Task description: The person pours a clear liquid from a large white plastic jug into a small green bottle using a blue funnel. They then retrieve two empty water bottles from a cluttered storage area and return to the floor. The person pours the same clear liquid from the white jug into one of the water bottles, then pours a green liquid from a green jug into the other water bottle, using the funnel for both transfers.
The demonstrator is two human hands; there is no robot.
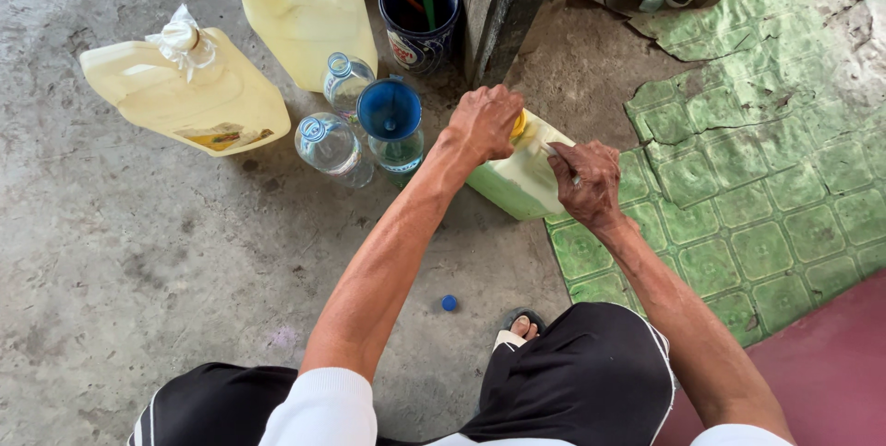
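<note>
Left hand [484, 121] grip clenched over yellow cap [520, 123] of tilted jerrycan [517, 180] on concrete floor [120, 261]. Right hand [586, 183] grip grasping jerrycan handle. Blue funnel [389, 111] in bottle [399, 152] just beside.

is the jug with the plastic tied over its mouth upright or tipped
Tipped: the pale yellow jug leans over on the concrete floor, its plastic-wrapped mouth off to one side.

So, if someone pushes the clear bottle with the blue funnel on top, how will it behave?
The clear bottle is narrow and carries a wide blue funnel, so it probably tips easily. It looks nearly empty, so likely light. Two other clear bottles stand close beside it and might be knocked too.
</note>
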